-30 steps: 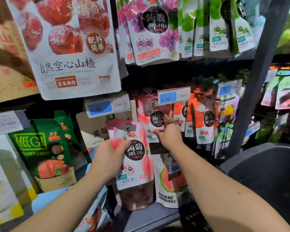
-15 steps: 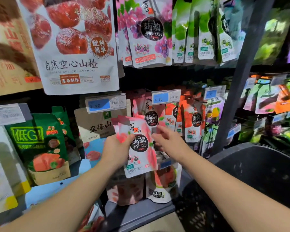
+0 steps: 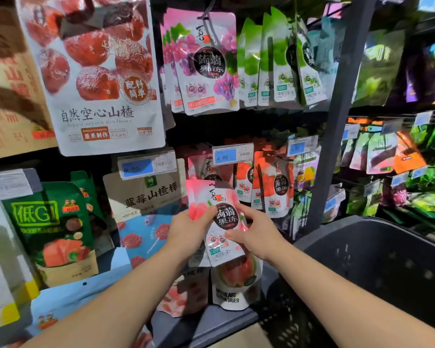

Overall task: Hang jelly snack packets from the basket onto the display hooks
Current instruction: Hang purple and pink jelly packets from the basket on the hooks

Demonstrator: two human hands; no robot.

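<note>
- Pink packets point(image 3: 224, 222), a thin stack. Who carries them?
- The left hand point(image 3: 186, 229), at the stack's left edge: thumb laid across the front, the other fingers hidden behind.
- Where is the stack?
- In the air before the lower row of the rack point(image 3: 334, 136), just below the tag point(image 3: 232, 154) marked 4.90, where hung packets point(image 3: 206, 167) of the same pink show.
- And the right hand point(image 3: 256, 234)?
- On the stack's right edge. Thumb and fingertips seem to pinch the front packet, as if to peel it off.
- Which step, then?
- Most likely separating one packet for hanging. None of the held ones is on the hook yet.
- What does the next move call for?
- Lifting that one packet clear, bringing its top hole to the hook's tip and sliding it on. The tip is hidden behind the tag, so the aim needs care.
- The basket point(image 3: 387, 259)?
- Dark, at the lower right. What it contains can't be seen.
</note>
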